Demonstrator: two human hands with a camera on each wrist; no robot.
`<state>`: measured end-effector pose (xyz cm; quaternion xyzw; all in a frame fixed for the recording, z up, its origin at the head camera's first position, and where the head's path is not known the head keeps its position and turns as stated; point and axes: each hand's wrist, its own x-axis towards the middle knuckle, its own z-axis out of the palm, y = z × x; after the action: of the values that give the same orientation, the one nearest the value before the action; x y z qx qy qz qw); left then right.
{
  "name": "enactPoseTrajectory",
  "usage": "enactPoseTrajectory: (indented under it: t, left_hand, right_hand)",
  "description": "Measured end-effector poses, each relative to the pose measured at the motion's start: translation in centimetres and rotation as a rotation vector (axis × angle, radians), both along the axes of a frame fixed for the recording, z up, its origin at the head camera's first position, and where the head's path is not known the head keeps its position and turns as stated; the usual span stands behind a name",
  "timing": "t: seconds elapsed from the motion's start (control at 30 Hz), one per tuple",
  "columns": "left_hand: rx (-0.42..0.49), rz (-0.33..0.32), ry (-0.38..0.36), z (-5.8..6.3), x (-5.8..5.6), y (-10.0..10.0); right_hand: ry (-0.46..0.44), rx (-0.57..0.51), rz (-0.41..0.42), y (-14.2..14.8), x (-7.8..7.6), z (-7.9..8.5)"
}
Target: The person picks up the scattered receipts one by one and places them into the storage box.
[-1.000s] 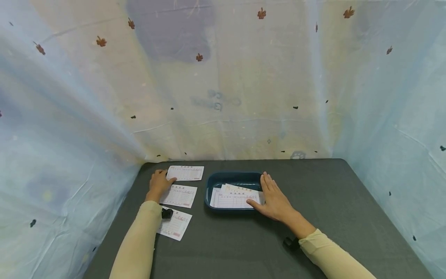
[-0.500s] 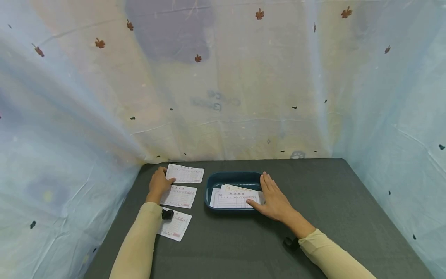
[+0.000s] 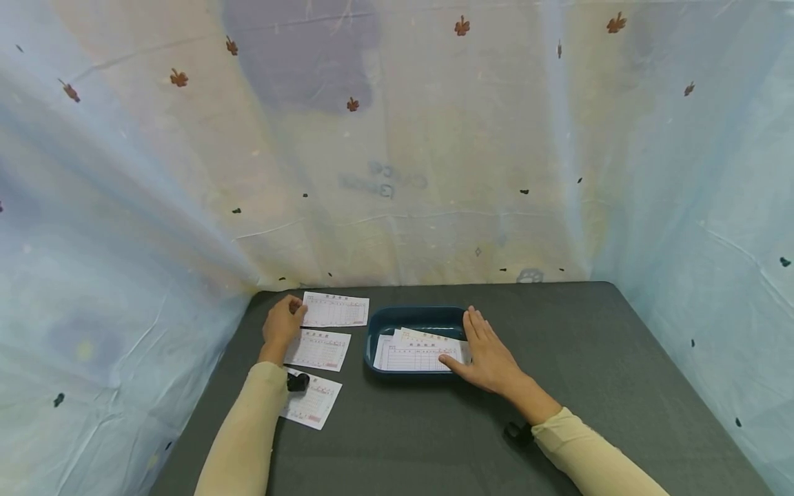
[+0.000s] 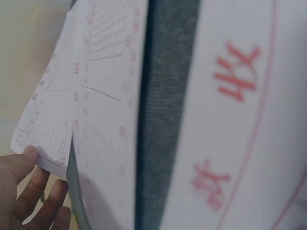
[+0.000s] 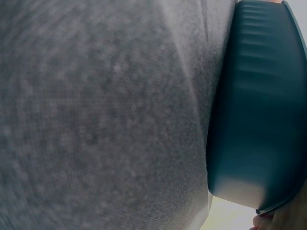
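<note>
My left hand (image 3: 282, 325) pinches the left edge of a white printed receipt slip (image 3: 336, 310) at the table's far left. In the left wrist view, the thumb (image 4: 24, 160) lies on the slip's face and the fingers sit behind it. Two more receipt slips, a middle one (image 3: 319, 348) and a nearer one (image 3: 316, 403), lie below it, partly covered by the left hand and wrist. My right hand (image 3: 493, 362) rests with straight fingers along the right rim of a dark teal tray (image 3: 406, 315), its thumb reaching over the front. White receipts (image 3: 415, 357) and a yellowish one (image 3: 428, 335) lie inside.
The grey-covered table (image 3: 409, 441) ends at a patterned curtain (image 3: 434, 172) behind it, with more curtain at both sides. The tray's outer wall (image 5: 264, 105) fills the right part of the right wrist view. Black wrist cameras show under both sleeves.
The far slip has been lifted and shifted a little to the right by my left hand, whose fingers have drawn together at its left edge. The right hand and tray have stayed put.
</note>
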<state>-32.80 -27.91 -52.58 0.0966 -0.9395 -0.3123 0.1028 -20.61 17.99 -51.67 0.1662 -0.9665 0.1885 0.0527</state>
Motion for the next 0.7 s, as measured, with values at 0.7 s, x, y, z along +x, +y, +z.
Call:
enactPoseTrajectory:
  t: [0.7]
  left_hand:
    - [0.272, -0.051, 0.200, 3.1, 2.3, 0.8]
  right_hand:
    - [0.012, 0.004, -0.002, 0.2, 0.0, -0.2]
